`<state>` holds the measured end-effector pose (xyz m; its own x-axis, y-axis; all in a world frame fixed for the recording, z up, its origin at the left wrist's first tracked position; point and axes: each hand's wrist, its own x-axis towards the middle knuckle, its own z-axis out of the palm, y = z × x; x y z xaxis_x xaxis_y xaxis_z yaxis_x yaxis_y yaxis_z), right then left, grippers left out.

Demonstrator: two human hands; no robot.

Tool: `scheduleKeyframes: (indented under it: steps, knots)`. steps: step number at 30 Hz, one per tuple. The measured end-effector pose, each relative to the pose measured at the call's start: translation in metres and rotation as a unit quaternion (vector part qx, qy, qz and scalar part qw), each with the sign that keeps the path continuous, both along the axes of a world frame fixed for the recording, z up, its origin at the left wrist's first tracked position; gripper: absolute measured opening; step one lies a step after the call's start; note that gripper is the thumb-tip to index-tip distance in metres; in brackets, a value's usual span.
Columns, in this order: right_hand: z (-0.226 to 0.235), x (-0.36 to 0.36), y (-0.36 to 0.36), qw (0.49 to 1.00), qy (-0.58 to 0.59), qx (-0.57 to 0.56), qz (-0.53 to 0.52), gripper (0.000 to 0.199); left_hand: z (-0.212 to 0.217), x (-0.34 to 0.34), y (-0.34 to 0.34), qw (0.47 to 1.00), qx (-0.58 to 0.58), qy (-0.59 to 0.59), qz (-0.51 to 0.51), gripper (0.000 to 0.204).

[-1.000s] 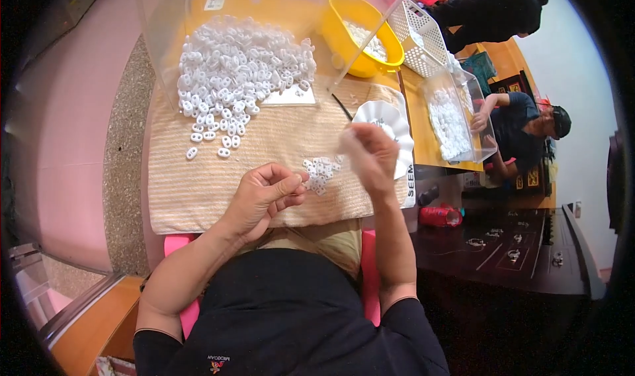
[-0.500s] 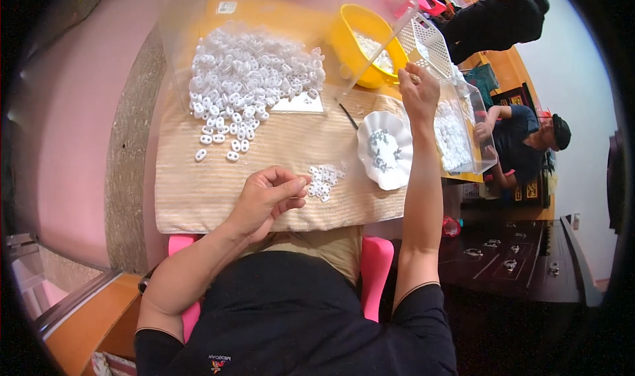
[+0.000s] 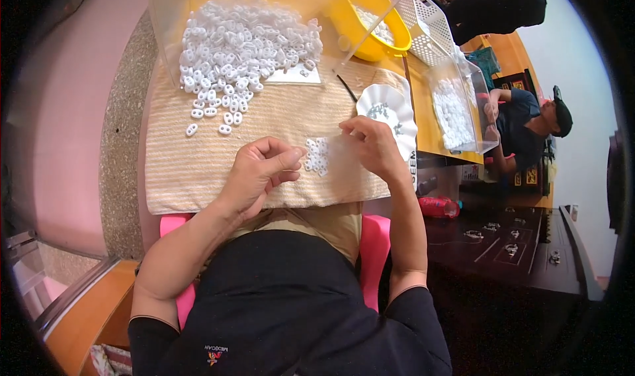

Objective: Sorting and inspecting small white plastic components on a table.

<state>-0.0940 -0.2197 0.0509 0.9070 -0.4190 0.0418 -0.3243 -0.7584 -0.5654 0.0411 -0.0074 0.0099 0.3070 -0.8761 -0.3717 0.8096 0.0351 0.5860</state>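
Observation:
My left hand [image 3: 263, 172] is closed over the towel, thumb pressed against the forefinger. Whatever small thing sits at its fingertips is too tiny to make out. Beside those fingertips lies a little pile of small white plastic pieces [image 3: 317, 155]. To the right of that pile, my right hand [image 3: 374, 149] hangs with bent fingers, partly smeared by motion. It covers the near left part of a frilled white bowl [image 3: 405, 103], which holds small dark grey pieces [image 3: 378, 110]. I cannot see whether the right fingers hold anything.
A large heap of white two-holed plastic parts [image 3: 248, 45] spreads over the striped towel [image 3: 178, 184]. A yellow basin [image 3: 344, 12] with white parts stands behind, near a perforated white basket [image 3: 423, 28] and a clear bin [image 3: 456, 114]. Another person [image 3: 532, 121] sits at right.
My right hand has come down and toward me from beside the yellow basin to the frilled bowl. My left hand stays pinched near the small pile. The view has tilted slightly.

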Motion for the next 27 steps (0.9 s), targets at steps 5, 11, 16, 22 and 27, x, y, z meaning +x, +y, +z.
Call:
scheduleKeyframes:
  steps: [5,11,16,22,27]
  knots:
    - [-0.003,0.000,0.009,0.999,0.013,-0.027,0.030,0.021,0.001,-0.001,0.000,1.000,-0.010,-0.007,0.003,0.011]
    - [-0.002,0.010,0.021,0.992,0.099,-0.064,0.039,0.015,0.003,0.000,0.001,1.000,-0.003,-0.016,0.004,0.010]
    - [-0.006,0.009,0.021,0.991,0.126,-0.044,0.032,0.018,0.000,0.000,0.001,1.000,-0.003,-0.019,0.002,0.007]
    - [-0.013,0.001,0.025,0.999,0.049,0.013,0.008,0.015,-0.003,-0.002,0.000,1.000,-0.003,-0.030,-0.002,0.007]
    - [-0.014,-0.004,0.030,0.998,-0.050,0.030,-0.003,0.019,-0.006,-0.005,-0.002,0.999,0.001,-0.052,-0.011,0.008]
